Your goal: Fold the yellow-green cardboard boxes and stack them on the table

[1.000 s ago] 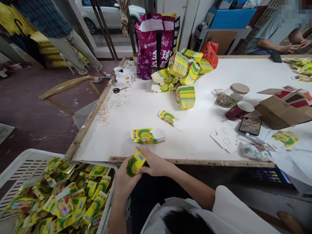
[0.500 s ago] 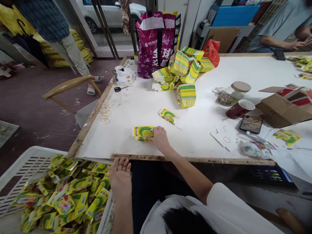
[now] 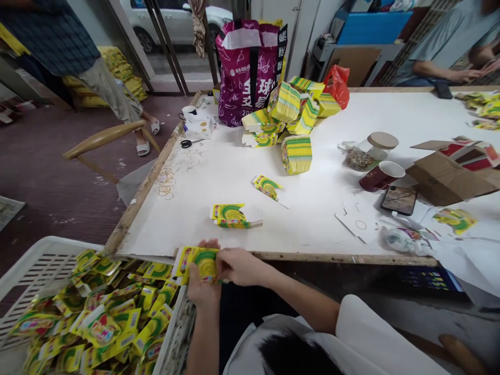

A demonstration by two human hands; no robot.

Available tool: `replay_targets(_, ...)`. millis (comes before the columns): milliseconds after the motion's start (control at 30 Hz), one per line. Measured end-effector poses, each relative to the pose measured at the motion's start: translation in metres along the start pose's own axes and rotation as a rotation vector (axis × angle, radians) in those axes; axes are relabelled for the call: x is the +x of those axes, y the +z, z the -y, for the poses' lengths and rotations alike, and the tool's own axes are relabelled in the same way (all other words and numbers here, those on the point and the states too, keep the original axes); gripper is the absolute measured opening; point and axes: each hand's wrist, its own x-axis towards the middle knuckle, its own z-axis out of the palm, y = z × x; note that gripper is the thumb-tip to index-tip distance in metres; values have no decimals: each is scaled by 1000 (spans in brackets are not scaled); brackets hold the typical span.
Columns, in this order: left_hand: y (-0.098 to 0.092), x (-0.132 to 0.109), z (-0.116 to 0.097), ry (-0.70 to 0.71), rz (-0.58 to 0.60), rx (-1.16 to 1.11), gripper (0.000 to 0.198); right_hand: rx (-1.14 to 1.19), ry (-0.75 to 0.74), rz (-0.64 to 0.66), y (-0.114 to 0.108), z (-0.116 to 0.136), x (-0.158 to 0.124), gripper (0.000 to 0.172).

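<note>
A flat yellow-and-green printed carton (image 3: 200, 263) is held between my two hands, just off the table's front edge. My left hand (image 3: 205, 291) grips it from below, thumb lying across its face. Pinched fingers of my right hand (image 3: 238, 266) hold its right end. Straight ahead on the white table (image 3: 187, 192) lies another such carton (image 3: 230, 214), its right end cut in a curve. Farther back is a third carton piece (image 3: 267, 186). A white plastic basket (image 3: 50, 250) full of the same yellow cartons (image 3: 117, 323) stands below my left hand.
Behind are bundled yellow cartons (image 3: 297, 155) and a purple bag (image 3: 238, 73). Scissors (image 3: 189, 143) and rubber bands (image 3: 164, 182) lie left; a jar (image 3: 371, 151), maroon mug (image 3: 378, 177), phone (image 3: 398, 200) and cardboard box (image 3: 449, 174) stand right. Two people are beyond the table.
My right hand has left the carton on the table and come down left to my left hand. The once open, empty left hand now grips a carton with it.
</note>
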Motion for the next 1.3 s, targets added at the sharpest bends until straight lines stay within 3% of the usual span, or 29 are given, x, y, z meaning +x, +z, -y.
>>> replay_targets(100,5,1,-9,77,-15,-56,46,193,-61,-29,18,3,-8,25)
replay_targets(200,7,1,-10,125,-58,-100,44,154,-71,-101,23,6,-11,26)
replay_targets(300,5,-1,-4,134,-81,-23,50,71,-20,-109,19,8,-10,24)
replay_targets(433,0,-6,4,188,-81,208,63,177,31,-141,11,9,-8,24)
replay_targets(633,4,-10,6,173,5,201,71,339,47,-195,16,9,-10,22)
replay_targets(767,7,-5,-6,99,-68,19,53,608,21,-22,26,4,-8,41)
replay_targets(900,4,5,-11,120,-114,-28,57,569,47,29,33,-1,-5,69)
replay_targets(1033,0,7,-7,59,-135,38,68,584,107,-149,26,-7,-1,50)
replay_targets(1200,-3,7,-3,182,-264,214,41,734,57,-194,17,-14,3,33)
replay_targets(1300,-1,10,-10,225,-252,256,34,619,-13,-289,8,-16,4,20)
